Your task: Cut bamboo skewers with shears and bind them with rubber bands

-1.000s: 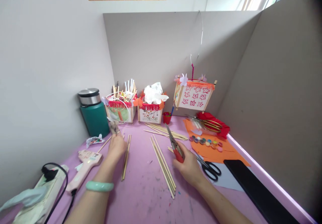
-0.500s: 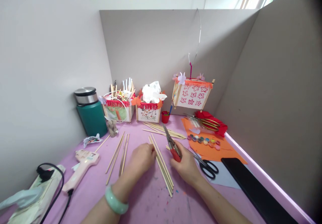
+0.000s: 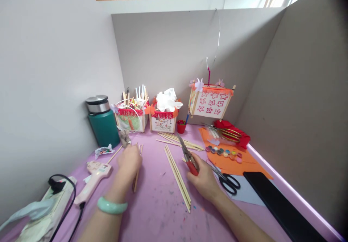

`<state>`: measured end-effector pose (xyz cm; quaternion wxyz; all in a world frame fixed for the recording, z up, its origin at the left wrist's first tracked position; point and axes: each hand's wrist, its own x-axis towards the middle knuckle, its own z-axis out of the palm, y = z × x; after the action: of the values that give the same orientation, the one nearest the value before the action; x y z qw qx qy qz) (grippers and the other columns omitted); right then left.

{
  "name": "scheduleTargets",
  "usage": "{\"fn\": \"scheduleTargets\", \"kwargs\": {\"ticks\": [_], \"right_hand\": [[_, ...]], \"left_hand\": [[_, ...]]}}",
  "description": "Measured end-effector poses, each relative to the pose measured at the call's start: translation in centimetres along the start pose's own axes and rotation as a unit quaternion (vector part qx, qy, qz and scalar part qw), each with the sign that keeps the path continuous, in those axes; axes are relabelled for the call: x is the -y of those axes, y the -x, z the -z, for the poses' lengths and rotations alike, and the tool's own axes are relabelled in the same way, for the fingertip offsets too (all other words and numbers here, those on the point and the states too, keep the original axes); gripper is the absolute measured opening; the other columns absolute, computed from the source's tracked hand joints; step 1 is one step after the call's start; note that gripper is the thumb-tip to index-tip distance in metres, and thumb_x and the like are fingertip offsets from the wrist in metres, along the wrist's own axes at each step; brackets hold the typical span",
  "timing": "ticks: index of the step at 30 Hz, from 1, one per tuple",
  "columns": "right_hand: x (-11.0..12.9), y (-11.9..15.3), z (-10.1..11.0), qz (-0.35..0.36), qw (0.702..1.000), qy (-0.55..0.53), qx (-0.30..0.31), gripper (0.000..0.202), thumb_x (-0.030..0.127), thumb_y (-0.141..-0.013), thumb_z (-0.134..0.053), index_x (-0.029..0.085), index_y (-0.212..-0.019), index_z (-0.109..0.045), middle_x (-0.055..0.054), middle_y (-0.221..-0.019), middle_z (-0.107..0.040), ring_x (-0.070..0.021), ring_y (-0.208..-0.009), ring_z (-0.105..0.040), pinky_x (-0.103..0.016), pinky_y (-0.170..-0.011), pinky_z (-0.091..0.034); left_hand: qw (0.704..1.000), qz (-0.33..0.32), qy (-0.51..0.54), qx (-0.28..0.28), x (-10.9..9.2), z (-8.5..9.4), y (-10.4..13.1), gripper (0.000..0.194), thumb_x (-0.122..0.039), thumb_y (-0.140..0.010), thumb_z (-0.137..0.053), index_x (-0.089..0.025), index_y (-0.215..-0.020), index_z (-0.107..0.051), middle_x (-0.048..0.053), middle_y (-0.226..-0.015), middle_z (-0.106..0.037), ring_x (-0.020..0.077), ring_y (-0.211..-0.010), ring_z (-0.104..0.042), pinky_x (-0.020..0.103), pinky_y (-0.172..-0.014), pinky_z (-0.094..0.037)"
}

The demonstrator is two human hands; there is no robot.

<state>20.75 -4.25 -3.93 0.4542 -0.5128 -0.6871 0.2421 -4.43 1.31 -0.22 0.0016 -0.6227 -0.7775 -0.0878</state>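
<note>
My right hand (image 3: 202,178) is wrapped round red-handled pliers (image 3: 187,157), their metal jaws pointing away from me. My left hand (image 3: 129,161) is closed over the thin wooden sticks (image 3: 136,176) at the left; its fingertips are hidden, so what they grip cannot be seen. A jade-green bangle (image 3: 112,205) circles that wrist. Between both hands a row of long wooden sticks (image 3: 178,176) lies on the pink tabletop. More sticks (image 3: 181,142) lie crosswise beyond the pliers. Black-handled scissors (image 3: 228,182) rest just right of my right hand.
At left are a pink glue gun (image 3: 94,182), a power strip (image 3: 45,213) and a green flask (image 3: 103,126). Decorated boxes (image 3: 163,122) and a paper lantern (image 3: 210,102) stand behind. Paint pots (image 3: 224,152), orange paper (image 3: 233,166) and a black slab (image 3: 277,202) lie right.
My left hand has moved left, from the middle row of sticks to the sticks near the glue gun. My right hand keeps the pliers in about the same place. The view has shifted slightly.
</note>
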Motion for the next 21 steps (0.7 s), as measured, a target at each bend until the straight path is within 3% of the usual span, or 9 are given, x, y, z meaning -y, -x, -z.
{"fn": "scheduleTargets", "kwargs": {"ticks": [3,6,14,21], "right_hand": [[0.1,0.0,0.0,0.006,1.0,0.001,-0.002,0.059,0.008,-0.065,-0.05,0.022,-0.122,-0.048,-0.003,-0.116,-0.06,-0.0199,-0.105,-0.056,-0.029,-0.091,-0.041],[0.1,0.0,0.0,0.004,1.0,0.0,-0.003,0.059,0.009,-0.065,-0.051,0.022,-0.122,-0.048,-0.003,-0.116,-0.06,-0.0199,-0.105,-0.056,-0.029,-0.091,-0.041],[-0.1,0.1,0.0,-0.003,1.0,0.02,0.0,0.061,0.01,-0.064,-0.051,0.023,-0.123,-0.048,-0.002,-0.114,-0.06,-0.0201,-0.103,-0.056,-0.03,-0.091,-0.041],[0.2,0.2,0.0,-0.009,1.0,0.029,0.003,0.062,0.011,-0.064,-0.052,0.024,-0.124,-0.047,-0.002,-0.116,-0.059,-0.0202,-0.105,-0.055,-0.03,-0.092,-0.041]], "left_hand": [[0.998,0.054,-0.001,0.021,2.7,0.3,-1.5,0.03,-0.013,-0.074,-0.044,-0.011,-0.095,-0.064,0.021,-0.102,-0.062,0.0345,-0.095,-0.059,0.041,-0.072,-0.046],[0.996,0.065,0.007,0.055,3.7,-0.1,-2.1,0.026,-0.015,-0.071,-0.048,-0.013,-0.089,-0.066,0.019,-0.101,-0.064,0.0324,-0.094,-0.06,0.038,-0.074,-0.046],[0.995,0.068,0.01,0.069,3.4,-1.3,-2.4,0.029,-0.013,-0.065,-0.053,-0.012,-0.09,-0.067,0.02,-0.103,-0.064,0.0333,-0.096,-0.059,0.039,-0.075,-0.046],[0.996,0.069,0.009,0.064,3.6,-1.1,-2.4,0.029,-0.013,-0.063,-0.053,-0.013,-0.089,-0.067,0.02,-0.101,-0.065,0.034,-0.094,-0.06,0.039,-0.074,-0.047]]}}
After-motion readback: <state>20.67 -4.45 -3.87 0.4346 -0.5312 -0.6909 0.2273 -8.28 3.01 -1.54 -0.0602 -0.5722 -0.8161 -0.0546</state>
